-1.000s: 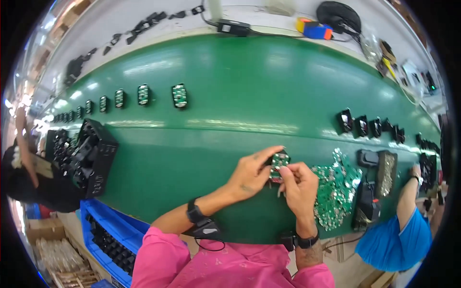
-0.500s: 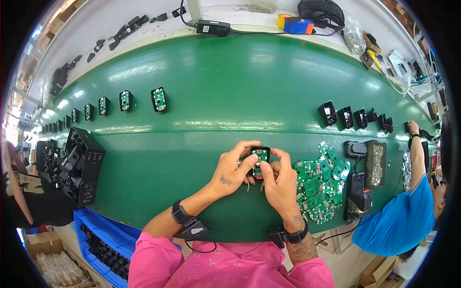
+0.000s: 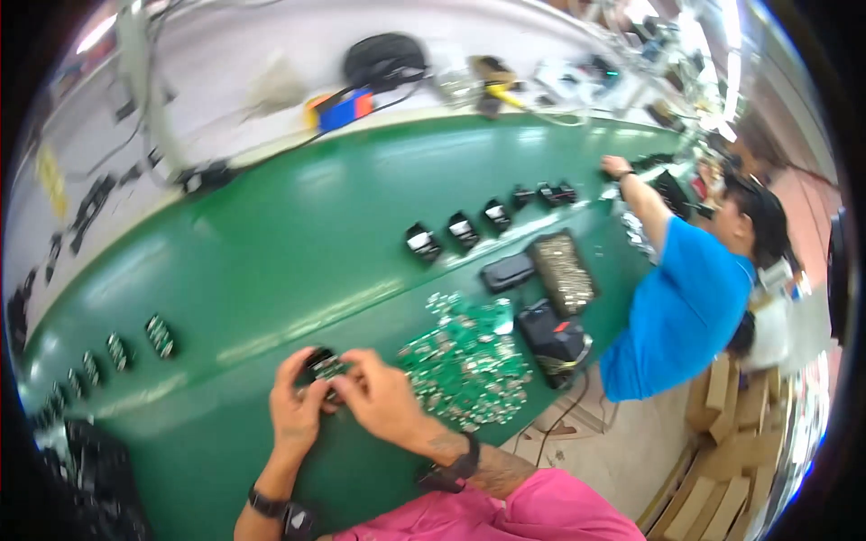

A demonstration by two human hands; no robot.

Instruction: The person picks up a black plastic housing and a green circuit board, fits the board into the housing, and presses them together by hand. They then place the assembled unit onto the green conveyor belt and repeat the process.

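Note:
A small black plastic housing (image 3: 319,359) with a green circuit board inside is held up between both hands over the green bench. My left hand (image 3: 296,406) wraps round its left side, thumb towards the board. From the right, my right hand (image 3: 379,395) grips it with fingers and thumb pressed at the board; blur hides the exact contact. Just right of that hand lies a loose pile of green circuit boards (image 3: 469,365). Housings with boards fitted (image 3: 160,336) stand in a row on the left. Further off, a row of black housings (image 3: 422,242) shows pale and dark insides.
A dark tray of small metal parts (image 3: 565,275), a black case (image 3: 507,271) and a corded black device (image 3: 547,335) sit beyond the boards. A co-worker in a blue shirt (image 3: 686,302) reaches over the bench. Black parts (image 3: 99,478) fill the lower left.
The view has swung right and tilted, so the bench runs slantwise and the co-worker shows more fully. Both hands still hold the housing, now further left in the picture.

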